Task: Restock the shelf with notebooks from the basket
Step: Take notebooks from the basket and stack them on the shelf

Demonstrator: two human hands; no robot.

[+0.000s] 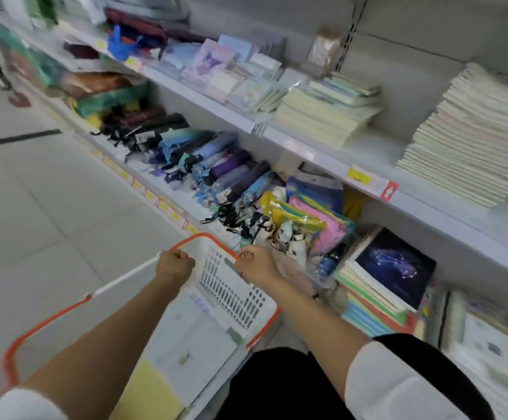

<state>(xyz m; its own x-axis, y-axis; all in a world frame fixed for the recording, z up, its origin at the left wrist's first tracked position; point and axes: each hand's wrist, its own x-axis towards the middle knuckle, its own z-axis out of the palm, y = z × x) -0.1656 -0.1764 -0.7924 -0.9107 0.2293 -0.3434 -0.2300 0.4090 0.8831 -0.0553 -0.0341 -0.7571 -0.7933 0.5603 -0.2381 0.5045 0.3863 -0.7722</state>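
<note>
A white plastic basket (234, 295) with an orange rim hangs in front of me, low in the view. Flat notebooks (192, 344) lie inside it, pale ones on top and a yellow one nearest me. My left hand (174, 265) is closed around the far rim of the basket. My right hand (255, 263) grips the same rim a little to the right. The white shelf (322, 153) runs along the right, with stacks of pale notebooks (325, 116) and a taller stack (471, 137) on its upper level.
The lower shelf holds folded umbrellas (204, 168), colourful pouches (304, 219) and a stack of notebooks topped by a dark blue constellation cover (395, 265). Small stationery packs (228, 71) lie further back on the upper level. Grey tiled floor (34, 207) spreads to the left.
</note>
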